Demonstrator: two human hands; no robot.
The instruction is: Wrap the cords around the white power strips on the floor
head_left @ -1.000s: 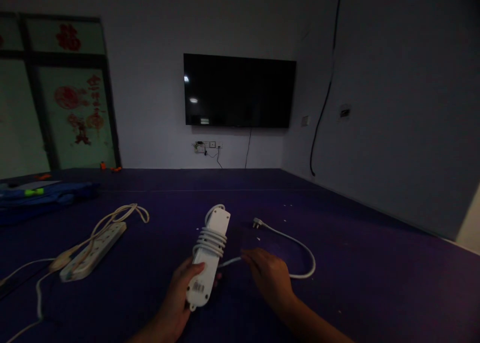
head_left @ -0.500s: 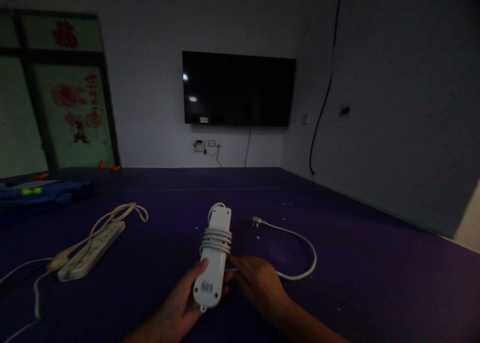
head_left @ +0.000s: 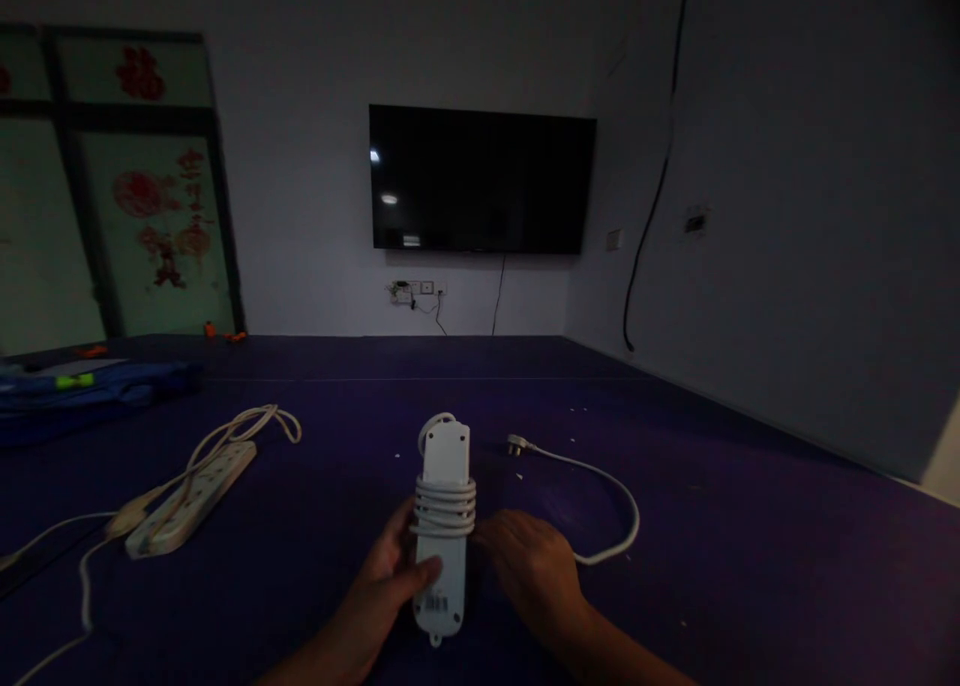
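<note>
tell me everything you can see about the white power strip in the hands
The power strip is a long white plastic bar, back side up, barcode label near its close end. Its white cord is wound several turns round the middle; the rest loops right across the purple surface to the plug. The left hand grips the near end; the right hand touches its right edge.

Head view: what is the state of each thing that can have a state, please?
Strip, label side up, cord wound around its middle.
Cord, partly wound; the rest loose on the floor.
Plug, unplugged, on the floor.
Second strip, flat on the floor, cord loose.
TV, screen dark.
Left hand, shut on the strip.
Right hand, beside the strip, over the cord; grip hidden.
</note>
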